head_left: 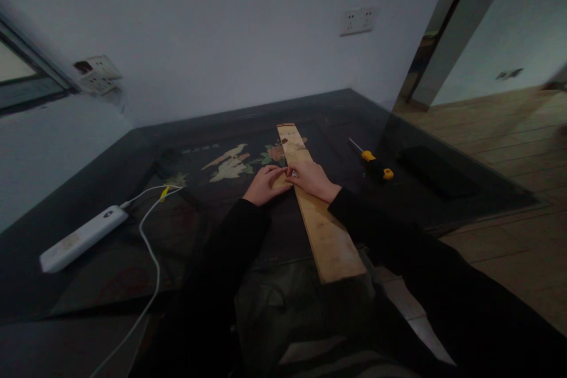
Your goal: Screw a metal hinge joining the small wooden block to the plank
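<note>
A long wooden plank (325,233) lies across the dark glass table (133,260), its near end hanging over the front edge. My left hand (264,184) rests on the plank's left side near its middle, fingers curled. My right hand (312,179) lies on the plank just beside it, fingertips meeting the left hand's. A tiny object seems pinched between the fingertips; I cannot tell what it is. A screwdriver (374,164) with a yellow and black handle lies on the table to the right of the plank, apart from both hands.
A white power bank (82,237) with white cables (150,248) sits at the left. A dark flat object (436,172) lies at the right. Painted flowers and birds (233,162) show under the glass. Wall sockets (358,20) hang behind. Wooden floor lies to the right.
</note>
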`<state>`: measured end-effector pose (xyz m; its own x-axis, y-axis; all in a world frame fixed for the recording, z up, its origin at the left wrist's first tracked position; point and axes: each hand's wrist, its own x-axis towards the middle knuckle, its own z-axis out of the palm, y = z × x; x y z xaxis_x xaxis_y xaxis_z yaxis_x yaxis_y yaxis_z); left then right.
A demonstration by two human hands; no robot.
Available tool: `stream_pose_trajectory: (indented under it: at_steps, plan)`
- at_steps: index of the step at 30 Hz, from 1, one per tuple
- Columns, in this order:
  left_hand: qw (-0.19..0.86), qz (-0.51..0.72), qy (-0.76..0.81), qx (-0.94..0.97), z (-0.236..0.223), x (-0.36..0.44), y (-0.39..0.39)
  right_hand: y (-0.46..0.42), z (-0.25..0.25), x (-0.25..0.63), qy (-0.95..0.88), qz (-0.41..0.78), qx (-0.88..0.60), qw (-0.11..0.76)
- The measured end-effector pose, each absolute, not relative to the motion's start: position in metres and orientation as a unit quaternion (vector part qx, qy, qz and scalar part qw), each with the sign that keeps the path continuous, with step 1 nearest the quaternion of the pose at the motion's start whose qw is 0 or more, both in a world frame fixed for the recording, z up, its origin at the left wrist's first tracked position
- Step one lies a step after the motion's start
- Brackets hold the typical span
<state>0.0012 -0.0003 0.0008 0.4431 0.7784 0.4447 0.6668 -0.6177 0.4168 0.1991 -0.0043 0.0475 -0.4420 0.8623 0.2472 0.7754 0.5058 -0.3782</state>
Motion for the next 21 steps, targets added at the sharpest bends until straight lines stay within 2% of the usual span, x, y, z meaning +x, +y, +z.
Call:
stream_pose_trajectory:
  at_steps: [6,13,21]
  plan:
    - [0.098,0.311,0.429,0.842,0.0011,0.0017,-0.0005,-0.0008,0.0479,0.2040,-0.853,0.151,-0.451,0.215]
    - [0.105,0.313,0.430,0.840,-0.0014,0.0015,0.0017,-0.0020,0.0465,0.2008,-0.837,0.131,-0.487,0.211]
    - [0.105,0.318,0.423,0.842,-0.0002,0.0013,0.0007,0.0039,0.0432,0.2049,-0.849,0.173,-0.443,0.228]
